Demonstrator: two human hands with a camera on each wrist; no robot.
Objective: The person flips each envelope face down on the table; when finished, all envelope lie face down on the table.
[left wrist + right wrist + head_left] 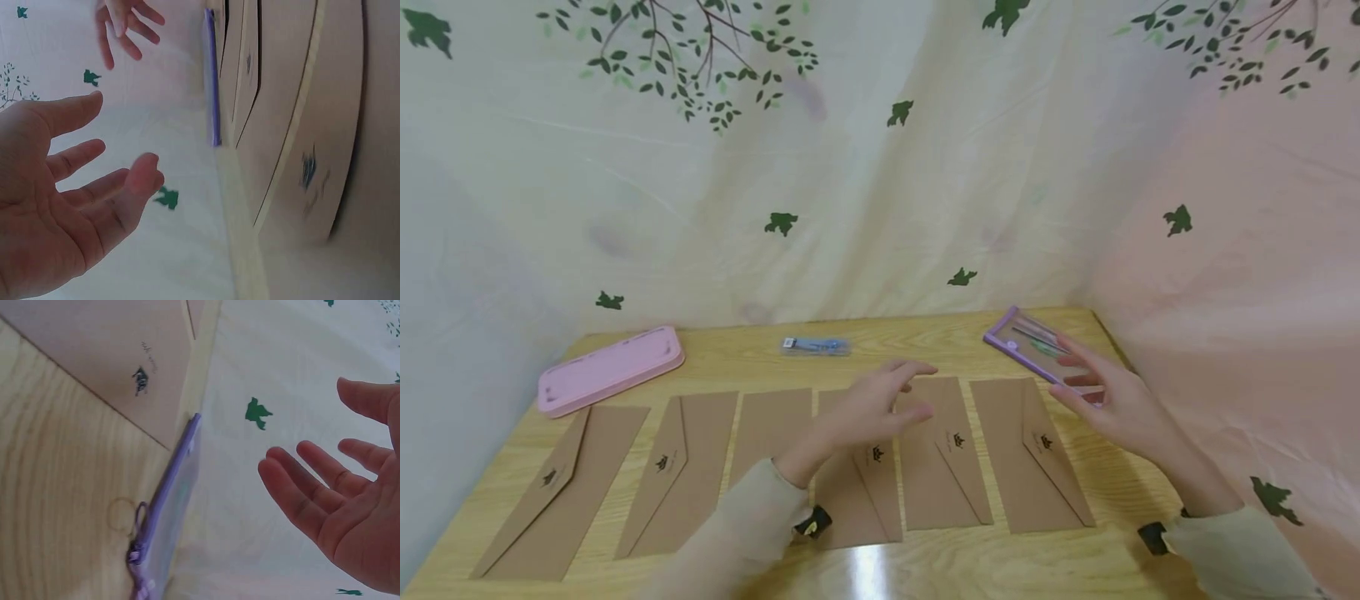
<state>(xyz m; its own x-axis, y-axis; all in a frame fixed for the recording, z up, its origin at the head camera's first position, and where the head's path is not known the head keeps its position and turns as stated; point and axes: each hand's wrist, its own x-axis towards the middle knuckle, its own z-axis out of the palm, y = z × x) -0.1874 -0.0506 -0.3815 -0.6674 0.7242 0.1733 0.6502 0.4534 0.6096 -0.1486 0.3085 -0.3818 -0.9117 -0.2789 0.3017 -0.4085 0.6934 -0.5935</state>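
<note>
Several brown paper envelopes [688,475] lie in a row across the wooden table, most with a small black crown print on the flap. My left hand [865,408] hovers above the middle envelopes, holding nothing; its fingers are loosely bent, as the left wrist view of the same hand [81,194] shows. To the right, my right hand [1116,408] is raised with spread fingers and an empty palm. In the head view it overlaps a clear pouch with purple edging [1022,346] that contains slim items. The right wrist view shows this hand [344,506] apart from the pouch [169,500].
A pink case [613,371] lies at the table's back left. At the back middle is a small clear pack with a blue item [816,346]. A pale cloth with leaf prints [865,167] hangs behind the table and along its sides.
</note>
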